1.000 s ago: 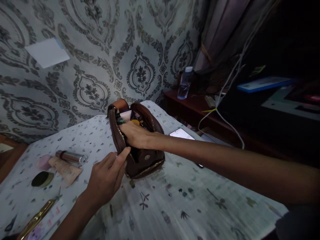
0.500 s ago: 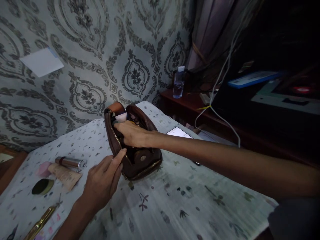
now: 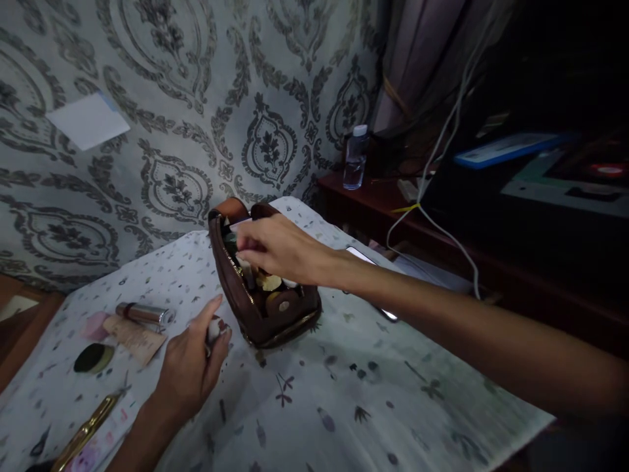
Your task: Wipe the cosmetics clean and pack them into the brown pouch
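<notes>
A brown zippered bag (image 3: 228, 278) lies wide open on the patterned cloth, with several small items inside. My right hand (image 3: 272, 246) is over the bag's opening, its fingers curled together; what they hold, if anything, I cannot make out. A gold-coloured round item (image 3: 269, 282) shows in the bag below that hand. To the left of the bag, my left hand (image 3: 191, 357) grips a small white and reddish-brown item (image 3: 216, 331) between thumb and fingers. Left of this hand are a beige squeeze tube (image 3: 135, 337), a silver cylinder (image 3: 145, 313) and a dark-lidded round jar (image 3: 93, 358).
A phone (image 3: 362, 254) lies partly beneath my right forearm. A gold item (image 3: 88, 429) and a pink object (image 3: 94, 325) rest at the left. On the dark red desk (image 3: 331, 183) stands a clear bottle (image 3: 354, 160), near a white cable (image 3: 437, 226).
My right hand has risen from deep inside the bag. My left hand has drawn back from the bag's edge, and a small white and reddish-brown item now shows in it.
</notes>
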`<state>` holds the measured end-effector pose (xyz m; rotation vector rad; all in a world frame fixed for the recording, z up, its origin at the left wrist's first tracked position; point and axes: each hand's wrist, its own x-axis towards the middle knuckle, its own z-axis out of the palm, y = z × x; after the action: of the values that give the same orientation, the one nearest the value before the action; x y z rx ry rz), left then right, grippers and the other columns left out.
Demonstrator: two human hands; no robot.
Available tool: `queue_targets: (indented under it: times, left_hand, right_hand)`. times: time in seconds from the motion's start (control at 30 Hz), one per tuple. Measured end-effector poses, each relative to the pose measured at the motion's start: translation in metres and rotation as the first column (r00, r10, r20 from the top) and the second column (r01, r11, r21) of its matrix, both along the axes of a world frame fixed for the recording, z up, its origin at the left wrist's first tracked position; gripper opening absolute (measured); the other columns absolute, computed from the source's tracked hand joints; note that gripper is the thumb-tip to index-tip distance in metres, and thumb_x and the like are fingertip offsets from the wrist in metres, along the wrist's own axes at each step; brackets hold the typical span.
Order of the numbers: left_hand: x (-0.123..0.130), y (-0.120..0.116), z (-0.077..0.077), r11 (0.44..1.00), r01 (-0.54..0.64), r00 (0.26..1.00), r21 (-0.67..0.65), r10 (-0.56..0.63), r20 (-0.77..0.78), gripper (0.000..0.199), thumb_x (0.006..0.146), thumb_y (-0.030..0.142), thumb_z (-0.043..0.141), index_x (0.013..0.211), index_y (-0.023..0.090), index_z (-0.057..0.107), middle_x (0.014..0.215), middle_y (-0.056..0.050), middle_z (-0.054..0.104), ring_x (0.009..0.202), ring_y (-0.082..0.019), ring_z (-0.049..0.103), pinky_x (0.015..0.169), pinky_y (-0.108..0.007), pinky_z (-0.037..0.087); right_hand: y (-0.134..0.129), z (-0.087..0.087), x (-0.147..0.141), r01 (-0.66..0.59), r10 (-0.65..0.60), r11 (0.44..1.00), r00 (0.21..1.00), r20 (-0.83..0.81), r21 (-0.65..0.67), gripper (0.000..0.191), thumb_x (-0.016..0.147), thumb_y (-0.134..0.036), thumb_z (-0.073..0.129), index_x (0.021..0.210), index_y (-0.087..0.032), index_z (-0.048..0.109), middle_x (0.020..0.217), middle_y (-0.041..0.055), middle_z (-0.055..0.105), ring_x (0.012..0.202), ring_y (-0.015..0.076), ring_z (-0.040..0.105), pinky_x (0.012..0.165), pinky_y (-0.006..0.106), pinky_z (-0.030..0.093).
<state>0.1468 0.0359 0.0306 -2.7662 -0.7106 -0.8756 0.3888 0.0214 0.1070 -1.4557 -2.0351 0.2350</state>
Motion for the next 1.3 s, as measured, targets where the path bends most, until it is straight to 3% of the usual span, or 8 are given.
queue_targets:
  times: [0.13,0.27,0.53,0.73,0.9,1.1,1.23,1.3]
  left_hand:
    - [-0.018,-0.009,-0.012,0.999,-0.027,1.0,-0.047,0.027,-0.007,0.033,0.101,0.032,0.039,0.128,0.017,0.049,0.085,-0.003,0.073,0.06,-0.015,0.069,0.058,-0.023,0.055]
    - [-0.032,-0.02,-0.033,0.997,0.044,0.996,-0.055,-0.049,-0.08,0.028,0.102,0.029,0.037,0.119,0.016,0.055,0.09,-0.007,0.074,0.074,-0.016,0.072,0.063,-0.023,0.058]
    - [-0.04,-0.027,-0.064,0.994,0.097,0.995,-0.049,-0.098,-0.023,0.025,0.101,0.022,0.038,0.107,0.015,0.061,0.079,-0.005,0.069,0.071,-0.017,0.068,0.063,-0.027,0.059]
    - [-0.045,-0.026,-0.07,0.991,0.1,0.994,-0.089,-0.104,-0.039,0.024,0.1,0.021,0.038,0.111,0.014,0.059,0.085,-0.007,0.071,0.078,-0.019,0.067,0.063,-0.029,0.059]
    - [-0.05,-0.03,-0.074,0.987,0.049,0.993,-0.151,-0.064,-0.1,0.035,0.102,0.034,0.037,0.128,0.015,0.05,0.1,-0.011,0.07,0.09,-0.022,0.067,0.075,-0.035,0.06]
    - [-0.064,-0.037,-0.066,0.943,-0.025,0.979,-0.331,-0.044,-0.199,0.055,0.096,0.038,0.051,0.144,0.018,0.032,0.129,-0.018,0.06,0.119,-0.029,0.059,0.093,-0.046,0.054]
    - [-0.083,-0.044,-0.056,0.936,-0.04,0.96,-0.35,-0.061,-0.272,0.064,0.092,0.033,0.058,0.145,0.012,0.029,0.138,-0.022,0.052,0.127,-0.032,0.052,0.101,-0.047,0.05]
    - [-0.093,-0.047,-0.053,0.941,-0.072,0.954,-0.332,-0.032,-0.298,0.06,0.093,0.032,0.057,0.143,0.011,0.031,0.138,-0.022,0.051,0.127,-0.032,0.051,0.101,-0.048,0.049]
  right_hand:
    - [-0.037,-0.012,0.009,-0.13,0.113,0.99,0.958,0.263,0.048,0.027,0.098,-0.028,0.051,0.079,-0.016,0.065,0.085,0.0069,0.067,0.089,0.019,0.06,0.088,0.034,0.041]
    - [-0.06,-0.036,0.021,-0.157,0.086,0.975,0.917,0.389,0.154,0.029,0.1,-0.036,0.047,0.092,-0.018,0.069,0.093,0.0063,0.072,0.106,0.0221,0.061,0.11,0.048,0.033]
    - [-0.073,-0.052,0.027,-0.142,0.04,0.967,0.906,0.422,0.212,0.022,0.099,-0.031,0.05,0.101,-0.021,0.07,0.113,0.0076,0.072,0.118,0.022,0.061,0.113,0.054,0.037]
    - [-0.07,-0.049,0.025,-0.123,0.011,0.97,0.884,0.467,0.211,0.019,0.098,-0.03,0.052,0.1,-0.022,0.069,0.106,0.0061,0.073,0.113,0.0208,0.063,0.112,0.05,0.039]
    - [-0.068,-0.05,0.023,-0.112,-0.02,0.97,0.848,0.529,0.216,0.019,0.098,-0.029,0.051,0.101,-0.024,0.069,0.101,0.0047,0.073,0.11,0.0206,0.064,0.11,0.048,0.04]
    - [-0.061,-0.051,0.022,-0.2,-0.028,0.915,0.835,0.549,0.351,0.021,0.098,-0.033,0.05,0.101,-0.026,0.07,0.095,0.0068,0.075,0.098,0.0218,0.069,0.1,0.046,0.046]
    - [-0.048,-0.06,0.031,-0.302,0.015,0.844,0.839,0.544,0.443,0.039,0.098,-0.051,0.046,0.095,-0.027,0.076,0.091,0.0116,0.077,0.086,0.0213,0.073,0.086,0.047,0.047]
    - [-0.043,-0.067,0.036,-0.264,-0.016,0.847,0.855,0.519,0.461,0.041,0.096,-0.054,0.046,0.093,-0.03,0.079,0.091,0.0136,0.077,0.089,0.0191,0.073,0.086,0.046,0.044]
